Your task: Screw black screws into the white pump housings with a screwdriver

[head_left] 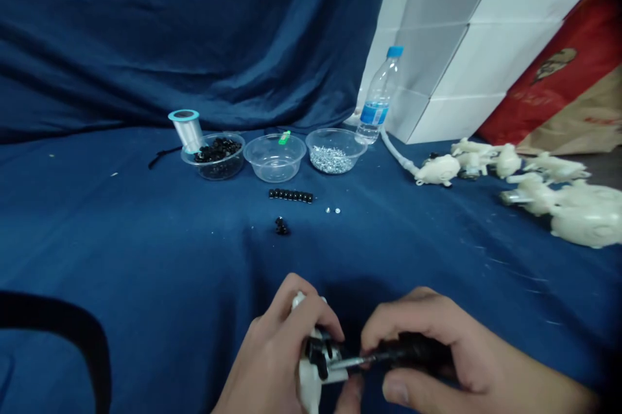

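My left hand (pixel 276 349) is closed around a white plastic part (pixel 310 385) with a small black piece (pixel 318 356) fitted on it. My fingers hide much of the part. My right hand (pixel 437 343) grips the black handle of a screwdriver (pixel 413 350), whose thin metal shaft points left. Its tip meets the area of the black piece, but the exact contact point cannot be made out. Ahead of my hands lie a small black part (pixel 281 226), a row of black pieces (pixel 290 195) and two tiny shiny bits (pixel 333 210).
Clear bowls hold black parts (pixel 218 151) and small silvery pieces (pixel 330 159); between them stands another clear bowl (pixel 275 168). A spool (pixel 186 129) leans at the left. A bottle (pixel 376 103), white boxes (pixel 437 64) and cream plastic assemblies (pixel 583 207) occupy the right. A black strap (pixel 63 317) curves at lower left.
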The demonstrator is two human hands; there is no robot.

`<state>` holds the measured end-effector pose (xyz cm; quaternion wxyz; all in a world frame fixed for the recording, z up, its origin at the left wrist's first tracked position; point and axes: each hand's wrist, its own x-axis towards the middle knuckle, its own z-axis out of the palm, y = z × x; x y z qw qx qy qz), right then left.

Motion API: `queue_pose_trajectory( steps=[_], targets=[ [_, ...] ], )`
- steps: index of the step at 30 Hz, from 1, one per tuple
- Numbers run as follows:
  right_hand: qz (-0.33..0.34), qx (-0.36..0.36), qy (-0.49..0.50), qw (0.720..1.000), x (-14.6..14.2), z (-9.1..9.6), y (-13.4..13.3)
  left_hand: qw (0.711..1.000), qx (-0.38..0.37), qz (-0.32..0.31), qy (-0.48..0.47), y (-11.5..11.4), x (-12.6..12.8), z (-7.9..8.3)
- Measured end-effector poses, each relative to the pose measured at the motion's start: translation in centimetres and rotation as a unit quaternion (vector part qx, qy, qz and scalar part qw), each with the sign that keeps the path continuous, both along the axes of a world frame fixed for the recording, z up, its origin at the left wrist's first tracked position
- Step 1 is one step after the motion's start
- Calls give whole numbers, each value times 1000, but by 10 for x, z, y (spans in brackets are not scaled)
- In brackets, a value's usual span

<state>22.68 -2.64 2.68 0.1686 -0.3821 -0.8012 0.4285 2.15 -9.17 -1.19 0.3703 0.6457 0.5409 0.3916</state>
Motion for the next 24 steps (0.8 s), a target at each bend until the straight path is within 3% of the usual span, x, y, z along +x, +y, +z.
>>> queue_pose_trajectory(
  steps=[5, 8, 11, 13, 16, 24],
  targets=[
    [51, 115, 8, 992, -3, -4, 6, 999, -26, -29, -34, -3, -7, 4],
    [51, 149, 18, 987, -3, -11, 7, 999, -23, -5, -38, -5, -7, 3],
    [51, 150, 24, 987, -3, -16, 9, 997, 3, 67, -29, -4, -7, 2],
    [40, 144, 29, 988, -2, -20, 10, 996, 33, 82, -17, -1, -7, 3],
    [16, 136, 41, 990, 0, -25, 11, 996, 60, 57, -14, 4, -9, 5],
    [0, 132, 59, 989, 2, -32, 12, 999, 36, 30, -7, 3, -10, 6]
  ],
)
